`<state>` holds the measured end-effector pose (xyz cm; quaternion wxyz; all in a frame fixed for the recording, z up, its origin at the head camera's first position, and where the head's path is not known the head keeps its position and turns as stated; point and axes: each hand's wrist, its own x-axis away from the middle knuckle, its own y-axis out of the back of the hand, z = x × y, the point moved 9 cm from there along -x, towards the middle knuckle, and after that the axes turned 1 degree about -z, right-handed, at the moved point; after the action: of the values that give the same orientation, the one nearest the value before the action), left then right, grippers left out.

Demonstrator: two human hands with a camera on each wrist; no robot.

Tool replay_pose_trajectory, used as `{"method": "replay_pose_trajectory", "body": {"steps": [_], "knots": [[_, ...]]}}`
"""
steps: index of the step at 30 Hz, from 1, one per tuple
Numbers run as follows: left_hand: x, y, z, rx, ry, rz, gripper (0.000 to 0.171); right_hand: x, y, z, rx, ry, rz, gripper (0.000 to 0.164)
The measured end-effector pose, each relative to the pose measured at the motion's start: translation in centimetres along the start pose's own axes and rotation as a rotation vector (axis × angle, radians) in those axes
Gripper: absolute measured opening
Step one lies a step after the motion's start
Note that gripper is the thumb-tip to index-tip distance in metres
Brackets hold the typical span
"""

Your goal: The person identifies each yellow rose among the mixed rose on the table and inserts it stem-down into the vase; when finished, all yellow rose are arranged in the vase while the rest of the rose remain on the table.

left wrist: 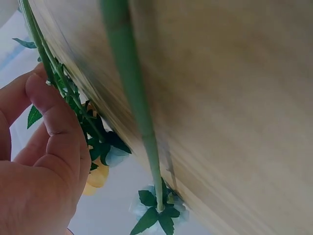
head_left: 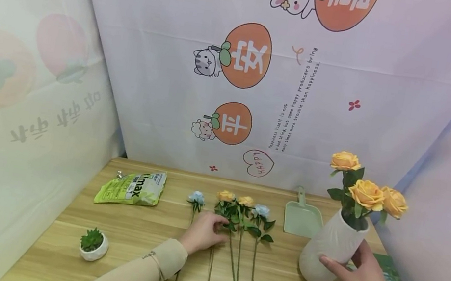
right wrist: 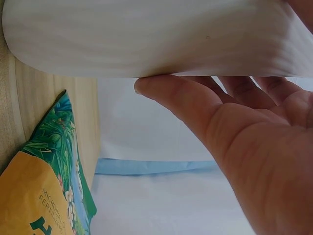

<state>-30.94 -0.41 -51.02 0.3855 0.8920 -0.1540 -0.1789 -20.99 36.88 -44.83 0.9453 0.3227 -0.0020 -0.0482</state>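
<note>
My left hand (head_left: 204, 232) is among the artificial roses lying on the table, thumb and forefinger apart at the stems of the yellow roses (head_left: 245, 200). Whether its fingertips touch a stem is unclear. In the left wrist view, the fingers (left wrist: 58, 122) are beside green stems, and a separate blue rose (left wrist: 159, 210) shows its stem in front. My right hand (head_left: 368, 278) grips a white vase (head_left: 330, 250), tilted to the right, from its right side. Several yellow roses (head_left: 366, 195) stand in the vase. In the right wrist view, the thumb (right wrist: 171, 93) touches the vase wall.
A green pouch (head_left: 132, 188) lies at the back left, with a small potted succulent (head_left: 93, 244) in front of it. Behind the vase is a pale green dustpan (head_left: 303, 219). A yellow fertilizer bag (right wrist: 34, 191) lies at the right. Printed cloth (head_left: 160, 100) hangs behind the table.
</note>
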Motion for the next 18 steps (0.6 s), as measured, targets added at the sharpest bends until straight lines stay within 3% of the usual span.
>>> {"method": "replay_pose_trajectory", "body": {"steps": [9, 18], "knots": [[0.3, 0.4, 0.3, -0.049, -0.004, -0.009, 0.038, -0.1, 0.0, -0.3, 0.011, -0.007, 0.006, 0.117], [0.1, 1.2, 0.3, 0.062, 0.040, -0.022, 0.044, 0.1, 0.0, 0.1, 0.005, 0.008, 0.001, 0.118]]}}
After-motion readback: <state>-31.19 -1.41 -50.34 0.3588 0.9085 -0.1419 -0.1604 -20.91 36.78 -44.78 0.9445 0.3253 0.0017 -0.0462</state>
